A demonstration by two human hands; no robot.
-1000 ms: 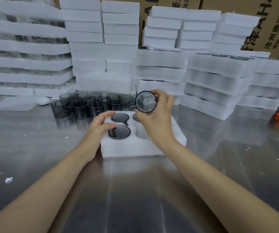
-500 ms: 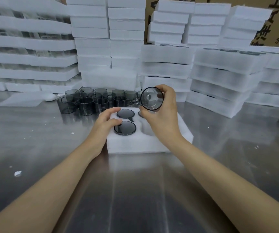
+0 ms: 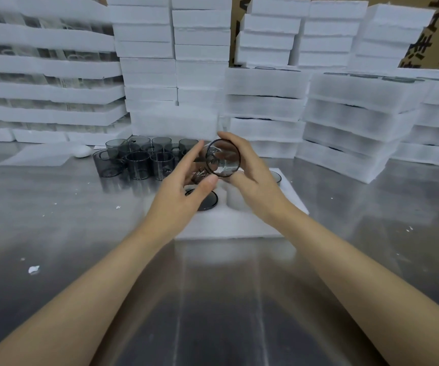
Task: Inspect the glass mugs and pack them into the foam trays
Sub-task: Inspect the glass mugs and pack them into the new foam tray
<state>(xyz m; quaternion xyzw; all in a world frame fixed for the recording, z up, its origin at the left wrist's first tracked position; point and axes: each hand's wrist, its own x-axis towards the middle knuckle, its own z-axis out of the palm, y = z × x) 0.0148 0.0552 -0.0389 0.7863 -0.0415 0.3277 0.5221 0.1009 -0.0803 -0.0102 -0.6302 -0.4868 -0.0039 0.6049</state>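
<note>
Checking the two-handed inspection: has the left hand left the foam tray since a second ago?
Yes. The left hand has lifted off the foam tray and risen to the held glass mug.

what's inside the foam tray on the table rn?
In the foam tray: one dark mug seated near-left, another mug rim at the far right, one empty pocket. Both hands cover the far-left pockets.

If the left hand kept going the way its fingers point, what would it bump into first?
Probably the glass mug that the right hand grips; the left hand fingertips already look to be at its side, though depth is unclear.
</note>
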